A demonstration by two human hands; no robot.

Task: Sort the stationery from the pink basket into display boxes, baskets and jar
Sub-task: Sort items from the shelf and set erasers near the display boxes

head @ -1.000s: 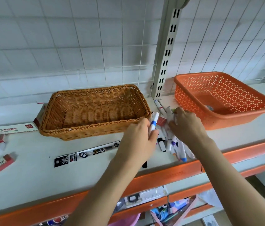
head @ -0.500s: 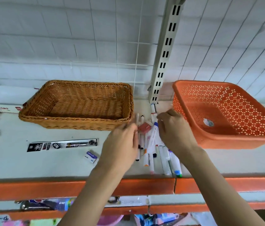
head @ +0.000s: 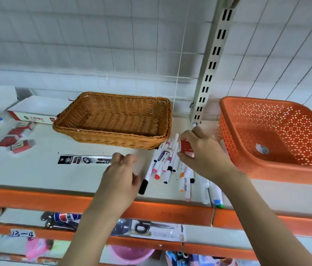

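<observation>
Red and small, a boxed eraser (head: pixel 186 146) sits pinched between the thumb and fingers of the right hand (head: pixel 203 152), lifted just clear of the heap of markers (head: pixel 166 162) that lies on the shelf (head: pixel 36 169) between the wicker basket (head: pixel 116 120) and the orange plastic basket (head: pixel 277 139). Half a second earlier both hands were down in the heap, picking through it; now the right one has come away with the eraser, and the left hand (head: pixel 121 169) has drawn back to the left of the markers, its fingers loosely curled and holding nothing. That suggests the picking step is done for this piece and the carrying step is about to begin (most likely toward the other red erasers (head: pixel 20 139) at the far left of the shelf, though that is only a guess). Both baskets look bare of stationery apart from a round sticker on the orange one's floor, so the sorting appears to be at an early stage.

A long black refill packet (head: pixel 85 159) lies flat in front of the wicker basket, directly on the path leftward, and the left hand hangs over its right end. A white display box (head: pixel 36 110) stands behind the erasers. The slotted shelf upright (head: pixel 208 73) rises just behind the right hand. On the lower shelf a pink basket (head: pixel 130 254) shows partly.
</observation>
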